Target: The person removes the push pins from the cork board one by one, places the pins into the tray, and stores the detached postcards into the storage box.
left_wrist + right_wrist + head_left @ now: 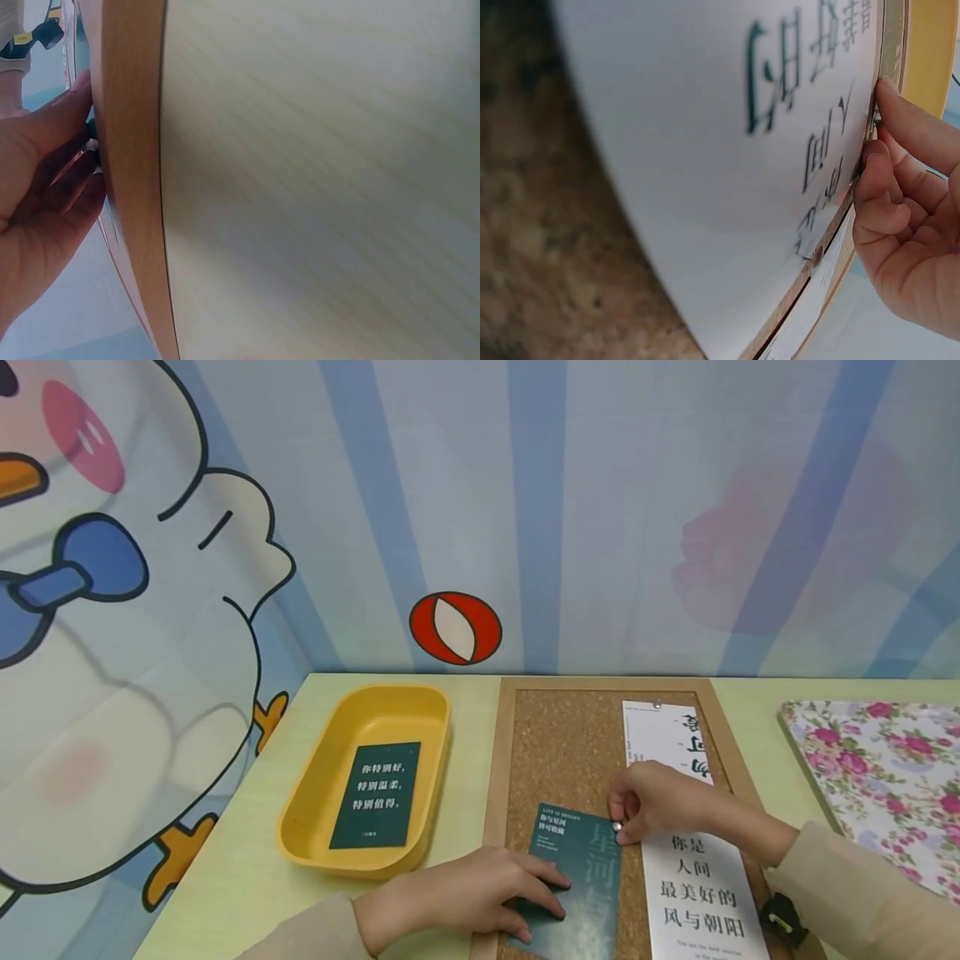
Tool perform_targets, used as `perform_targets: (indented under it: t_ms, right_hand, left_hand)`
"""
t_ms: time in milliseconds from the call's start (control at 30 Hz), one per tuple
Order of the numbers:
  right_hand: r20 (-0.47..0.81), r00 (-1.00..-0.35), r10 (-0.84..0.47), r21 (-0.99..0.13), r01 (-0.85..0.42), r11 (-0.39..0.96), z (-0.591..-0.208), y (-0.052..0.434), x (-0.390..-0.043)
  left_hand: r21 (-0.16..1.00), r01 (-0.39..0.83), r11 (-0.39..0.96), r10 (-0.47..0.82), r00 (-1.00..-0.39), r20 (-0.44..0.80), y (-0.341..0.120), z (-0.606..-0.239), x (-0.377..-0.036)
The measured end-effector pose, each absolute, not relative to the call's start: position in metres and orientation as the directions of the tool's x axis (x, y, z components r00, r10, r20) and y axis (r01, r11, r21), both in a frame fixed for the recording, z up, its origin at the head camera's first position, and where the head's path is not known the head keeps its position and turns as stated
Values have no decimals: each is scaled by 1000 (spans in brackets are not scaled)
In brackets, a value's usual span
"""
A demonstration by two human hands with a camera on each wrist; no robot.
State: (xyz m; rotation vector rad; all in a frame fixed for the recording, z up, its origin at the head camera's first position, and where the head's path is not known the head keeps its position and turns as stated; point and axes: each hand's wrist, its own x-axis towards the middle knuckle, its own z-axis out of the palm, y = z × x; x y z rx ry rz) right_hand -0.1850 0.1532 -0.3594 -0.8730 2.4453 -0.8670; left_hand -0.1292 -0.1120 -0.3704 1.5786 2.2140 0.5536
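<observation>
A dark teal card (581,885) with printed writing lies on the framed cork board (562,735). My left hand (487,893) rests its extended fingers on the card's left part, holding it flat. At the card's upper right edge, my right hand (663,802) pinches a small silver pushpin (617,827) between thumb and fingertips; the pin's point is hidden. Two white cards run down the board's right side. The upper white card (648,735) has a pin (657,704) at its top, and the lower white card (697,893) passes partly under my right forearm.
Left of the board stands a yellow tray (307,810) with a dark green card (375,818) inside. A floral tray (885,768) lies at the right. Behind the pale table (232,860) hangs a printed cloth backdrop (600,527).
</observation>
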Motion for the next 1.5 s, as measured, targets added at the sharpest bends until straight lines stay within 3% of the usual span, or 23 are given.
perform_targets:
  t_ms: [733, 1033, 1300, 1500]
  right_hand:
    - [-126, -641, -757, -683, -498, 535, -365, 157, -189]
    - [-104, -696, -711, -633, -505, 587, -364, 156, -187]
    - [-106, -684, -722, -631, -515, 580, -365, 157, -185]
    - [-59, -660, -749, -567, -595, 569, -363, 155, -184]
  left_hand:
    - [501, 812, 298, 949, -307, -68, -112, -371, -129]
    - [500, 815, 294, 951, -303, -64, -112, -372, -130]
    - [496, 816, 297, 950, -305, -67, -112, -371, -129]
    - [503, 809, 304, 948, -310, -73, -112, -371, -129]
